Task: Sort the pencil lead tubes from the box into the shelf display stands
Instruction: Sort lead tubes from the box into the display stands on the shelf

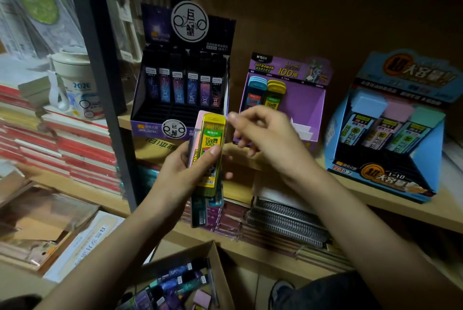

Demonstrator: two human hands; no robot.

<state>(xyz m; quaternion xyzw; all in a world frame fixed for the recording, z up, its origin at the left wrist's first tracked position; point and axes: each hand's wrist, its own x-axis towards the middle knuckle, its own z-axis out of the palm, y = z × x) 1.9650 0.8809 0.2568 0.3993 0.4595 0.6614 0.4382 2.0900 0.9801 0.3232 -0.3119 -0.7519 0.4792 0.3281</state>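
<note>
While the left hand (180, 174) grips a stack of lead tubes (200, 212), yellow tube (213, 134) uppermost, the right hand (265, 139) hovers just right of it, fingers curled; whether they pinch anything cannot be told.

Dim wooden shelf (400, 207), perhaps brown wall (325, 9)

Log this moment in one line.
left hand grips stack topped by yellow translucent plastic lead tube | right hand loosely curled, empty, near tube's top | purple cardboard display stand holds yellow tubes
</note>
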